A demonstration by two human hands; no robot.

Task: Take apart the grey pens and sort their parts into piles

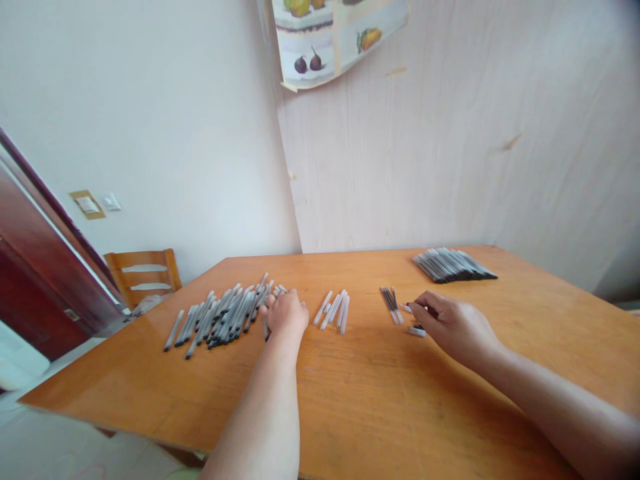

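Note:
My left hand [286, 312] reaches over the right end of a pile of clear pens with black ends [233, 317]. Its fingers curl down among the pens and their tips are partly hidden, so what they grip does not show. My right hand [453, 327] is closed in a pinch at a thin, pale-ended piece that looks like a pen refill [407, 307]. Another short pale-and-dark piece [416, 331] lies just below its fingers. Left of that hand rest several dark refills with pale ends [391, 305]. Between both hands lie several whitish translucent caps or tubes [334, 311].
A neat stack of pens with black ends [453, 265] lies at the back right of the wooden table [350, 407]. Behind the table stands a wall [400, 173] with a fruit poster [340, 40]. A wooden chair [143, 270] is beyond the left edge.

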